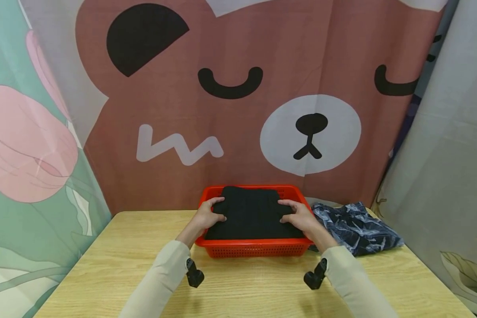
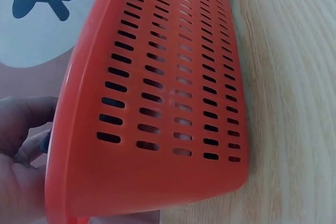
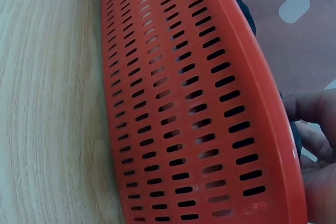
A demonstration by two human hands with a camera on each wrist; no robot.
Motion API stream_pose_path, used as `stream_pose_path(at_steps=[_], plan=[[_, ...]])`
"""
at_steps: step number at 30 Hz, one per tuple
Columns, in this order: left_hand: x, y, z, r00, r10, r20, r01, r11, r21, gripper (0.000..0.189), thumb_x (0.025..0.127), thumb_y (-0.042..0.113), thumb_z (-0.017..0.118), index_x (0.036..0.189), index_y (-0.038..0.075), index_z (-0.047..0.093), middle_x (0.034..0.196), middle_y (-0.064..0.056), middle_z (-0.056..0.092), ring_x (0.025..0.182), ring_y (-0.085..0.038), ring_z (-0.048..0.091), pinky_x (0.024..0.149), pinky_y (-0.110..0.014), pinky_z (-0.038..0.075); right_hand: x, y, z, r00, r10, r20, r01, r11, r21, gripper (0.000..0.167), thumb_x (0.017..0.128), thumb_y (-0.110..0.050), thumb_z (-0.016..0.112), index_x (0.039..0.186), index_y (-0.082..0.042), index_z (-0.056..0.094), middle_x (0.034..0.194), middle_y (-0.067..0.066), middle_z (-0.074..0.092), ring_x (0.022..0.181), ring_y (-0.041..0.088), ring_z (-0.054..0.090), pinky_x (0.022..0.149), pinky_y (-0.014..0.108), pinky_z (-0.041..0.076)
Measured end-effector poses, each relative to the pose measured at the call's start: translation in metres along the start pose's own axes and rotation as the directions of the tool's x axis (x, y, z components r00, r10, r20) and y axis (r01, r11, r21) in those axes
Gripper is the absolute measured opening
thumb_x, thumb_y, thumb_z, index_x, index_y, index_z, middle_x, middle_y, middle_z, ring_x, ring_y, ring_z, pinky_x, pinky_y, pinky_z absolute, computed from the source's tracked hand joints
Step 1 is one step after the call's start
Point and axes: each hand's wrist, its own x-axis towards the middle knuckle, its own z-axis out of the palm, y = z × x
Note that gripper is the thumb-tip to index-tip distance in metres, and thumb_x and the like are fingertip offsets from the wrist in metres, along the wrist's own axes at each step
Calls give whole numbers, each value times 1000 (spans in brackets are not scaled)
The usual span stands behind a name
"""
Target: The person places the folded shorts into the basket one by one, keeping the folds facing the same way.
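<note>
A folded black cloth (image 1: 252,214) lies flat across the red plastic basket (image 1: 258,242), dark and plain, its far edge near the basket's back rim. My left hand (image 1: 205,217) grips its left edge, thumb on top. On the opposite side my right hand (image 1: 301,218) holds the right edge in the same way. In the left wrist view the slotted basket wall (image 2: 168,93) hides most of the cloth, and the left hand (image 2: 23,145) shows beyond the rim. The right wrist view likewise has the right hand (image 3: 315,140) behind the basket's rim (image 3: 270,108).
A crumpled navy and white patterned cloth (image 1: 355,229) lies on the wooden table (image 1: 246,282), right beside the basket. Behind the table hangs a curtain (image 1: 238,123) with a bear's face, and more printed curtains hang at both sides.
</note>
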Motion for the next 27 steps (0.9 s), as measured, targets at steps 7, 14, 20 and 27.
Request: stream_pose_path(at_steps=[7, 14, 20, 27], plan=[[-4, 2, 0, 1000, 0, -20, 1, 999, 37, 61, 81, -9, 69, 138, 7, 53, 141, -20, 44, 122, -36, 46, 100, -52, 39, -1, -1, 0, 999, -17, -43, 11, 992, -125, 56, 84, 2, 66, 138, -4, 53, 153, 18, 31, 138, 42, 22, 103, 56, 33], [-9, 2, 2, 997, 71, -42, -59, 969, 238, 60, 82, -3, 71, 138, 7, 53, 140, -22, 46, 120, -37, 48, 99, -54, 39, -1, 3, 3, 994, -71, -84, 47, 965, -257, 55, 83, -1, 69, 136, -4, 55, 151, 18, 34, 125, 40, 44, 93, 49, 46], [-12, 2, 3, 990, 135, -48, -112, 937, 331, 57, 81, -1, 73, 135, 4, 55, 139, -21, 48, 121, -37, 48, 99, -54, 39, -6, 3, 4, 988, -130, -83, 89, 920, -381, 55, 83, -6, 72, 135, -5, 56, 146, 22, 40, 112, 37, 55, 87, 49, 49], [-17, 2, 4, 979, 194, -59, -151, 892, 427, 48, 81, 3, 75, 127, 0, 60, 133, -21, 53, 121, -37, 48, 100, -52, 39, -13, 4, 5, 967, -241, -80, 162, 829, -536, 52, 83, -10, 73, 132, -2, 57, 134, 26, 51, 113, 40, 55, 88, 51, 48]])
